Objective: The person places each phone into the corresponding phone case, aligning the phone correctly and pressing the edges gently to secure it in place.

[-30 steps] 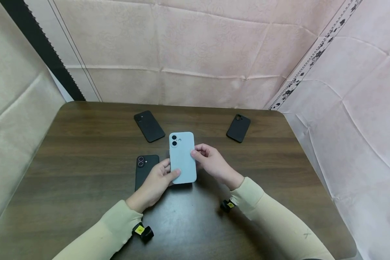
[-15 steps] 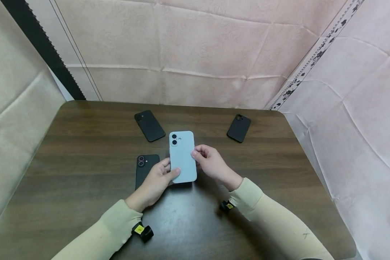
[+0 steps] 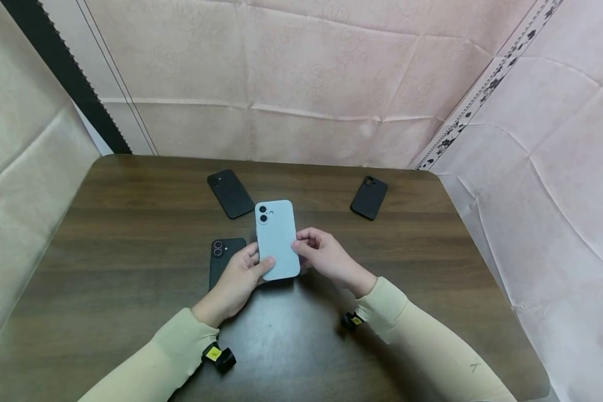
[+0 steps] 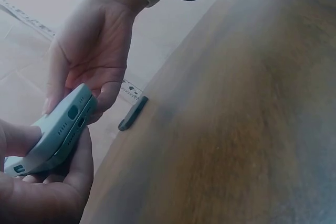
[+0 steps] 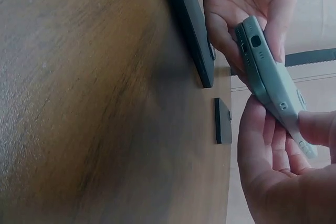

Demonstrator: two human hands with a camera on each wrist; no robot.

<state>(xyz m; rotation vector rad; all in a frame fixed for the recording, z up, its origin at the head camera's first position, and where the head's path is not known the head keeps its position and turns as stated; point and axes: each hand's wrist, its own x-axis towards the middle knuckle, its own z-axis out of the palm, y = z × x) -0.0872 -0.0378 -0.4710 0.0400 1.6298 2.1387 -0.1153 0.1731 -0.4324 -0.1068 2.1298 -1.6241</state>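
A light blue phone case (image 3: 277, 240) is held above the middle of the table (image 3: 432, 268), camera cutouts at its far left corner. The wrist views show a phone (image 5: 251, 66) under it, with a gap between the two at the port end. The left hand (image 3: 235, 286) grips the near left side, thumb on the case's back and fingers curled beneath. The right hand (image 3: 331, 261) pinches the right edge between thumb and bent fingers. Just left of the case, a dark phone (image 3: 224, 258) lies partly hidden by the left hand. Farther off lie a black phone-shaped piece (image 3: 230, 194) on the left and a smaller black one (image 3: 369, 198) on the right. Pale cloth (image 3: 321, 72) hangs beyond the far edge.
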